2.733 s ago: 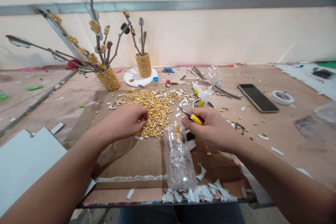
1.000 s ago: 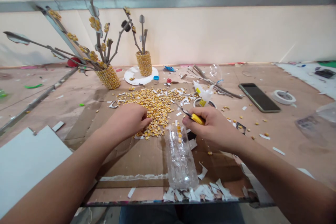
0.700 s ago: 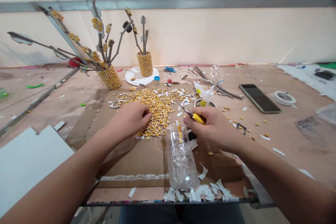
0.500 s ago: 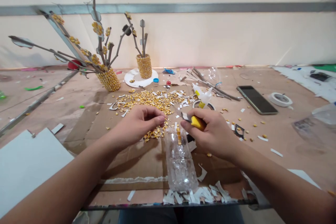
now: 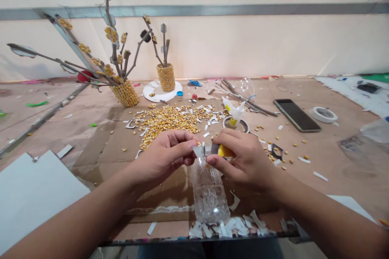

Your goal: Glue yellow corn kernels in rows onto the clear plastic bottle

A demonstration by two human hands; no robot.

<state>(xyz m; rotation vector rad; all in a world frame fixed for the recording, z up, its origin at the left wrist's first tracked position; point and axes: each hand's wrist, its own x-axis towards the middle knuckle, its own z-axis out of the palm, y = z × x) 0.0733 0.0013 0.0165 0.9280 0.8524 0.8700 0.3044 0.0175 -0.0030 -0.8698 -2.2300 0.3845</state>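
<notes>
My left hand is pinched at thumb and forefinger, seemingly on a corn kernel, right at the blade tip of a yellow utility knife. My right hand is closed round that knife's handle. Both hands meet just above the top end of a clear plastic bottle lying on the cardboard sheet; a short column of kernels sticks to it. A heap of loose corn kernels lies just beyond the hands.
Two corn-covered vases with twigs stand at the back. Glue bottles, a tape roll, a phone and twigs lie right. A white board lies left; paper scraps line the near edge.
My left hand left the kernel heap and came right with fingers pinched. My right hand turned the knife inward, so both hands now meet over the bottle's top.
</notes>
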